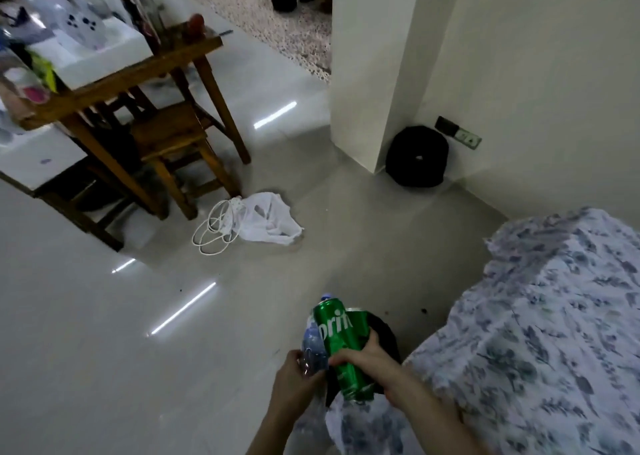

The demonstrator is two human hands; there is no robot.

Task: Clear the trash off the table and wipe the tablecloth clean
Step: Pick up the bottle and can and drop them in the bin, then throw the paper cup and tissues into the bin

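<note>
Both hands are working low in the middle of the view, close together above the pale tiled floor (104,350). Left hand (294,376) is gripping a crumpled clear plastic bottle (313,345) with a blue cap, fingers curled round its lower part. Right hand (369,359) is clasping a green Sprite can (341,337) tilted with its top away from the person, thumb and fingers wrapping its middle. Bottle and can are pressing against each other between the two hands. A second green can (360,321) is peeking out just behind the first; whether the right hand is holding it too cannot be told. A black rounded object (382,337) is showing behind the cans, too hidden to identify. The floral tablecloth (540,333) is draping down on the right, its edge just beside the right forearm. Farther off, a white plastic bag (266,222) is lying on the floor, touching a coiled white cable (214,233), near a wooden chair (173,143) sitting under a cluttered wooden table (114,84).
</note>
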